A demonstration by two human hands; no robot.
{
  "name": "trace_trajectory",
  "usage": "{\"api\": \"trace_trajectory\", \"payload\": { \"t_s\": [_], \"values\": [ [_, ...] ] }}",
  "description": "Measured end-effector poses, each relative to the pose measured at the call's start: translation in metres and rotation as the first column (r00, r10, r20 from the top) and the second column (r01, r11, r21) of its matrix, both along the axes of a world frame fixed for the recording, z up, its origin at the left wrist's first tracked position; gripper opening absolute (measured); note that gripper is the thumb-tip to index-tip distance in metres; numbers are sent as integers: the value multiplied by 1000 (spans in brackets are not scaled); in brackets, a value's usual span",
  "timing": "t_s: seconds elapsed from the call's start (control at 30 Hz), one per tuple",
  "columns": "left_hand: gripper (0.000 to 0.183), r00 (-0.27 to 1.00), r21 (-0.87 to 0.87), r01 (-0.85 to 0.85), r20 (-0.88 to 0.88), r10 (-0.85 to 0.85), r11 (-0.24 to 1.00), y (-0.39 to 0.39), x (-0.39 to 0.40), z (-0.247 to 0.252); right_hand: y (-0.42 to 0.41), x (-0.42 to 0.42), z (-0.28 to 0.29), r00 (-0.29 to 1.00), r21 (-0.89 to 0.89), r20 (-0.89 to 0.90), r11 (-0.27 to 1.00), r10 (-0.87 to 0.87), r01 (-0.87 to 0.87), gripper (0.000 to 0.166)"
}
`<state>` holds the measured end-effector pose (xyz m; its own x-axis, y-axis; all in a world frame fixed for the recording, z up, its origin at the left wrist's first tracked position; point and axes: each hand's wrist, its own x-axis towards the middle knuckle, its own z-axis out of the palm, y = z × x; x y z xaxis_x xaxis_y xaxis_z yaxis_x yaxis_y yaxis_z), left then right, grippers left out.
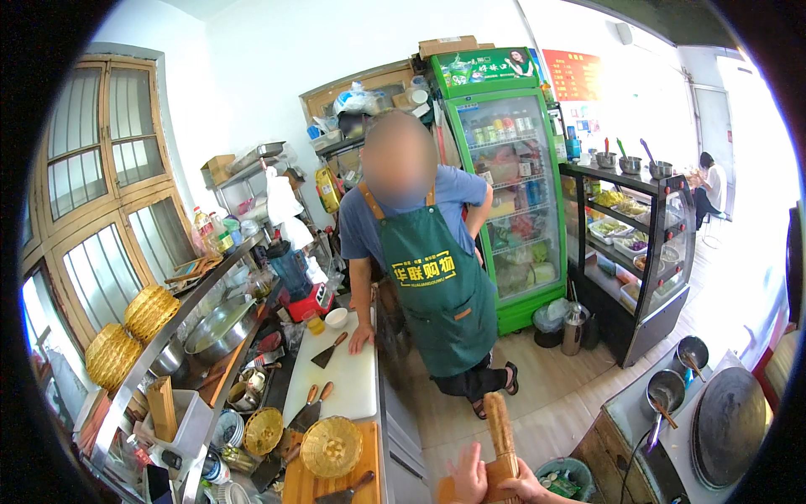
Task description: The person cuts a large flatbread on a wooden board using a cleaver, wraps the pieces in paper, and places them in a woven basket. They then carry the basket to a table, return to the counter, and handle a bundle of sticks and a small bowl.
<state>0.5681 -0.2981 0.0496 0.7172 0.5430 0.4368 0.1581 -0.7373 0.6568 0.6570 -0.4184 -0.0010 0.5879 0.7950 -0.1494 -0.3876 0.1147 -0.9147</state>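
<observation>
Low in the picture, my right hand [524, 484] grips a long brown bundle like a bamboo brush [499, 419], its frayed end pointing away from me. A flat tan wooden piece [502, 469] lies against its lower part, by my fingers. My left hand [469, 474] is beside it with the fingers raised; whether it grips the tan piece is not clear. To the left, a round woven basket [332, 446] rests on a wooden cutting board [293, 488], near a scraper [346, 491]. More scrapers [308, 412] lie at the edge of a white cutting board [352, 384].
A person in a green apron [434, 290] stands ahead, one hand on the white board. A green-framed drinks fridge [510, 189] and a glass food display case [630, 252] stand behind. At right are round black griddle plates [733, 428], small pans [666, 390] and a waste bin [567, 475].
</observation>
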Motion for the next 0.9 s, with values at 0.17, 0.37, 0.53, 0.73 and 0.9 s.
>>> {"api": "trace_trajectory", "payload": {
  "t_s": [0.17,0.37,0.53,0.73,0.9],
  "values": [
    [44,996,138,52,-81,-41,989,-14,2,-35,3,1,10,980,54,-44,979,-194,196,67],
    [32,999,115,-52,-3,53,992,8,3,-41,-4,4,24,980,33,-132,987,-149,155,65],
    [30,982,-844,-64,41,184,532,79,-53,-172,1,3,19,993,17,-28,994,-112,112,68],
    [27,999,-999,29,30,31,39,52,-85,-117,0,12,-4,960,-32,-244,990,-138,134,67],
    [25,989,-997,23,33,141,70,62,-104,-62,32,8,-6,970,-101,-237,995,-47,23,47]
  ]
}}
